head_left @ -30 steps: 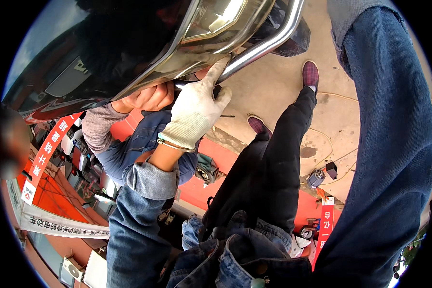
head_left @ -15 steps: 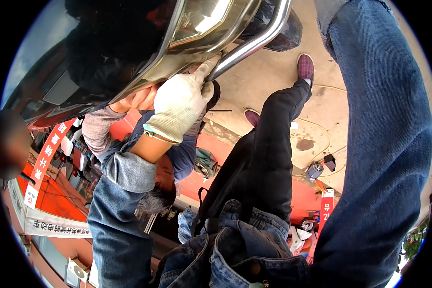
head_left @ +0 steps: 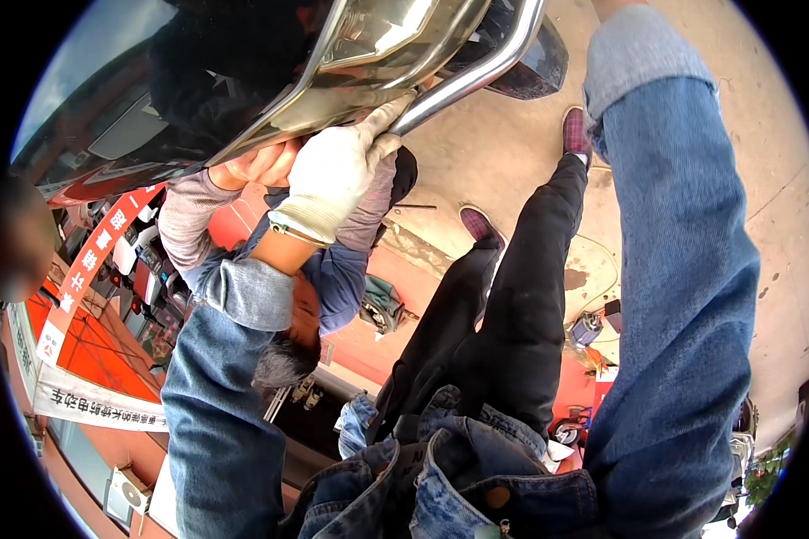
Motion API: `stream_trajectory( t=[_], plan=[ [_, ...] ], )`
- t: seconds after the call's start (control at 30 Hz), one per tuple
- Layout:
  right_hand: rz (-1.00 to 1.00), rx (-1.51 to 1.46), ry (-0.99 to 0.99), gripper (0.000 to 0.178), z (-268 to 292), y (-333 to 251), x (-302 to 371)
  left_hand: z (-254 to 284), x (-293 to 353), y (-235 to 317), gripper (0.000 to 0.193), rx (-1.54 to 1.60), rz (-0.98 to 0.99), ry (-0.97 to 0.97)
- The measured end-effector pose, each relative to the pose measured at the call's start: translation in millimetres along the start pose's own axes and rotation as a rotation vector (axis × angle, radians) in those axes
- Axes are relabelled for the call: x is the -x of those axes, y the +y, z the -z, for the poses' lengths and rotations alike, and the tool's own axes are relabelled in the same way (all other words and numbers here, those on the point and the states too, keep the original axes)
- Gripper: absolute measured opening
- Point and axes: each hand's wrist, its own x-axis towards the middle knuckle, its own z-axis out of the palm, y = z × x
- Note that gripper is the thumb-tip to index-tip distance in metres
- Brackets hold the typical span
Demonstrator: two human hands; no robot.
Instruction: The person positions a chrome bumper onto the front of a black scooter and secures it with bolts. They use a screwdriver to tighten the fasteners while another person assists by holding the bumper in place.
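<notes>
My left hand (head_left: 337,171), in a white knit glove, is at the lower end of a shiny metal bar (head_left: 476,85). Its thumb and forefinger close about that end, just under the glossy dark vehicle panel (head_left: 360,76). Close behind the glove, another person's bare hand (head_left: 265,163) with curled fingers touches the panel's lower edge. My right arm (head_left: 670,225), in a denim sleeve with a turned-up cuff, reaches up past the top edge. Only a sliver of bare wrist shows there; the right hand is out of the picture.
The other person (head_left: 337,287) crouches beside the vehicle on my left. A dark plastic part (head_left: 530,67) sits behind the bar. On the concrete floor (head_left: 476,148) are a thin cable and a small motor-like part (head_left: 586,330). Parked scooters and a red banner (head_left: 90,260) stand far left.
My left thumb has come up against the bar's end, and the forefinger lies closer to it. The right forearm has swung left, bringing its cuff lower into view. The whole view has shifted slightly.
</notes>
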Motion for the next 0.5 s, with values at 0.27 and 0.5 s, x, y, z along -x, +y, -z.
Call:
stream_trajectory(
  t=[0.27,0.5],
  plan=[
    [-0.592,-0.310,0.033,0.045,28.4,-30.9,146.4,-17.9,1.1,-16.3,0.040,0.001,-0.108,0.118],
    [-0.936,-0.977,-0.081,0.021,20.7,-43.9,163.2,-7.4,-2.3,-7.0,0.041,0.015,-0.072,0.066]
  ],
)
